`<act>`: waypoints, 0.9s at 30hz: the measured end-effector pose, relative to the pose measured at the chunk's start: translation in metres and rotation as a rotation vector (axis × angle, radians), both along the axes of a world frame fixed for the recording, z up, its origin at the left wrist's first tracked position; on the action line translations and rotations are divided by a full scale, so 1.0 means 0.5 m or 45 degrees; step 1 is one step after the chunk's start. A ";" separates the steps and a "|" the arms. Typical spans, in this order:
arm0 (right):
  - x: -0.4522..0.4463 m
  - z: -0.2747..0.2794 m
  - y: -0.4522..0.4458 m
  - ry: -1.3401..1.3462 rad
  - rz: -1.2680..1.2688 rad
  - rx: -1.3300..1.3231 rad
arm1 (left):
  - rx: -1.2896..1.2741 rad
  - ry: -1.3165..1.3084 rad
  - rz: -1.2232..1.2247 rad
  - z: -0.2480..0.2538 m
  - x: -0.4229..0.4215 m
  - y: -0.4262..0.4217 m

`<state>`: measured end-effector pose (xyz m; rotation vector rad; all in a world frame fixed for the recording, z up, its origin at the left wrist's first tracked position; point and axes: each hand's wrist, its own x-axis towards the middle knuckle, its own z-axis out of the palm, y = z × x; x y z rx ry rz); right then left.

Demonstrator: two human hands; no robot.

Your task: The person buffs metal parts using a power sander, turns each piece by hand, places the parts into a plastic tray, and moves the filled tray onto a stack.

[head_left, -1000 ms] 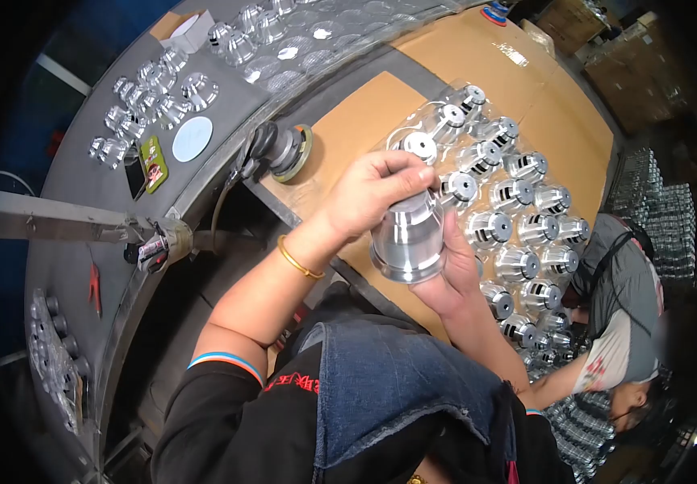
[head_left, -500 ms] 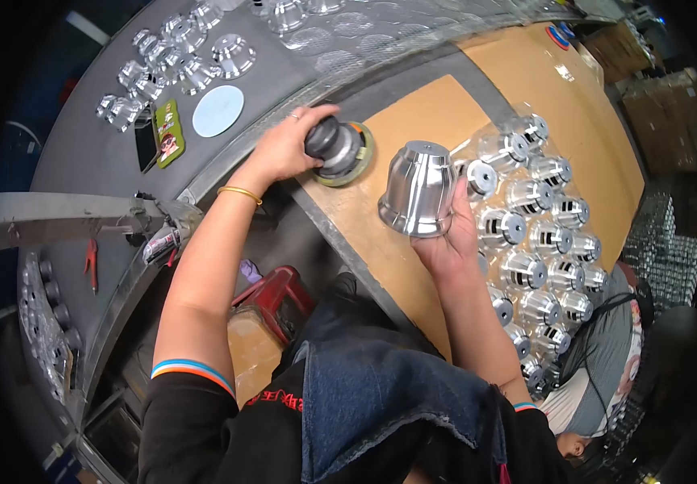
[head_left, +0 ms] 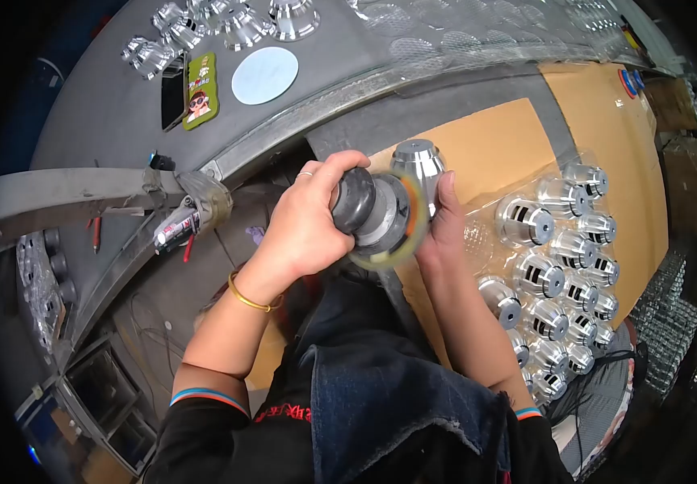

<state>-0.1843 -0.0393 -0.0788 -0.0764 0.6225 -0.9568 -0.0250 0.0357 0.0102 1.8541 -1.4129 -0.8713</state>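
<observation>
My left hand [head_left: 306, 222] is wrapped round the black knob of a round power sander [head_left: 356, 202]. The sander's disc, with a blurred yellow-green and orange rim, is turned toward a shiny metal cup [head_left: 418, 161]. My right hand [head_left: 445, 230] holds this cup from the right, thumb up along its side. The disc hides most of the cup's lower part, and whether the two touch is hard to tell. Right of my right hand, several similar metal cups [head_left: 542, 274] with black slots sit in a clear plastic tray.
Cardboard [head_left: 485, 133] covers the work surface. Beyond the metal table edge [head_left: 300, 121] lie a pale blue disc [head_left: 265, 75], a green-cased phone [head_left: 200, 93], a black phone [head_left: 174, 97] and more metal cups [head_left: 239, 24]. A metal arm [head_left: 82, 189] stands at left. Another person's clothing [head_left: 594, 403] shows at lower right.
My left hand let go of the cup, took hold of the sander and brought it rightward to the cup. My right hand keeps the cup. The view has shifted, and the other person shows less.
</observation>
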 end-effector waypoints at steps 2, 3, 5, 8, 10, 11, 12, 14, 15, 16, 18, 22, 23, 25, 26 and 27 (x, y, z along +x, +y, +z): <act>0.003 -0.014 0.002 -0.022 0.016 -0.001 | 0.000 0.007 0.028 -0.014 0.000 -0.004; 0.003 -0.015 0.002 -0.017 0.029 -0.025 | -0.044 -0.014 0.033 -0.017 0.000 -0.006; 0.004 -0.012 0.001 -0.009 0.043 -0.048 | -0.088 -0.033 0.038 -0.012 0.000 -0.011; 0.004 -0.002 0.008 -0.019 0.120 0.006 | -0.013 -0.041 -0.061 0.022 -0.012 -0.013; 0.005 0.003 0.016 0.113 0.199 -0.090 | -0.012 -0.068 -0.083 0.033 -0.016 -0.016; 0.008 0.003 0.016 0.113 0.204 -0.090 | -0.017 -0.096 -0.114 0.038 -0.019 -0.019; 0.009 0.003 0.016 0.102 0.187 -0.067 | 0.068 -0.095 -0.095 0.047 -0.023 -0.024; 0.000 0.005 0.012 0.065 0.211 -0.106 | 0.075 -0.063 -0.115 0.048 -0.017 -0.032; -0.004 0.007 0.006 0.072 0.206 -0.107 | 0.076 -0.033 -0.137 0.046 -0.013 -0.037; -0.006 0.008 -0.004 0.041 0.166 -0.031 | 0.019 -0.049 -0.133 0.027 -0.010 -0.036; -0.018 0.001 -0.022 -0.002 0.054 0.081 | 0.004 -0.031 -0.126 -0.002 0.001 -0.043; -0.038 -0.003 -0.044 -0.058 -0.053 0.156 | 0.024 0.112 -0.083 -0.046 0.023 -0.063; -0.039 -0.003 -0.048 -0.056 -0.053 0.151 | 0.036 0.199 -0.073 -0.059 0.031 -0.070; -0.039 -0.004 -0.054 -0.031 -0.120 0.221 | -0.006 0.242 -0.097 -0.072 0.040 -0.079; -0.038 -0.002 -0.054 -0.030 -0.119 0.217 | 0.035 0.293 -0.081 -0.074 0.042 -0.083; -0.035 0.002 -0.054 -0.007 -0.131 0.238 | 0.075 0.342 -0.063 -0.070 0.043 -0.087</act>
